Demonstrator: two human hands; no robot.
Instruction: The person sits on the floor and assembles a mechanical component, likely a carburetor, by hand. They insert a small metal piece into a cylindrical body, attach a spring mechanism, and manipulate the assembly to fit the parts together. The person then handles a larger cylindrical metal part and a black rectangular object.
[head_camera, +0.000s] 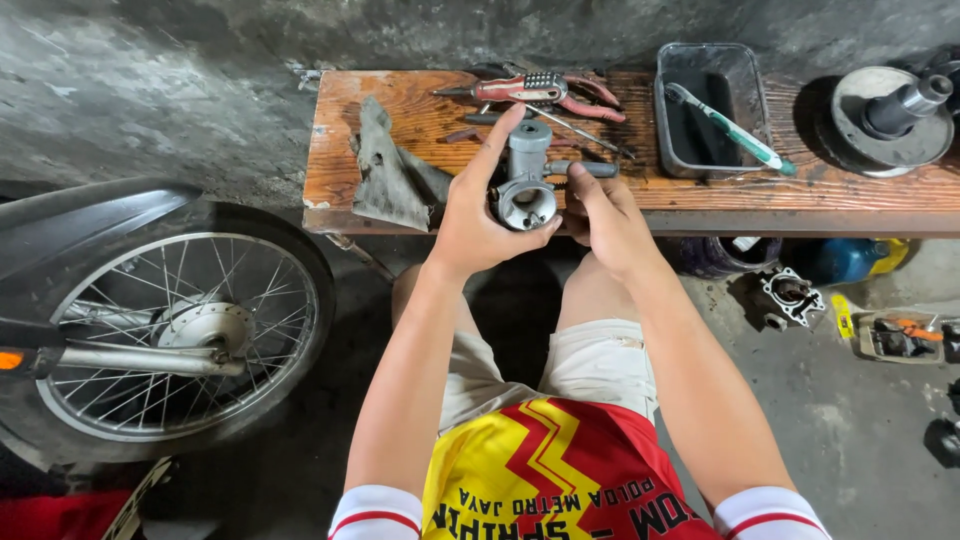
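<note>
You hold a grey cast-metal carburettor body (526, 180) with a round open bore facing you, raised just in front of the near edge of the worn wooden bench (420, 110). Your left hand (478, 215) is wrapped around its left side, index finger stretched up along the casting. Your right hand (605, 215) is closed on its right side, thumb pressing the short side stub.

Just left of your left hand, a crumpled grey rag (390, 175) lies on the bench. Behind the carburettor rest red-handled pliers (560, 95) and a slim screwdriver (580, 130). Further right stands a grimy rectangular metal tray (672, 110) with a green-and-white toothbrush (730, 128) lying across it, and beyond that a round grey metal engine part with a centre shaft (885, 115).

On the concrete floor, under the bench's right end, lie a small engine casting (790, 297) and a blue and yellow container (850, 260). At your left stands a spoked motorcycle wheel (170, 335) under a dark mudguard (90, 210).
</note>
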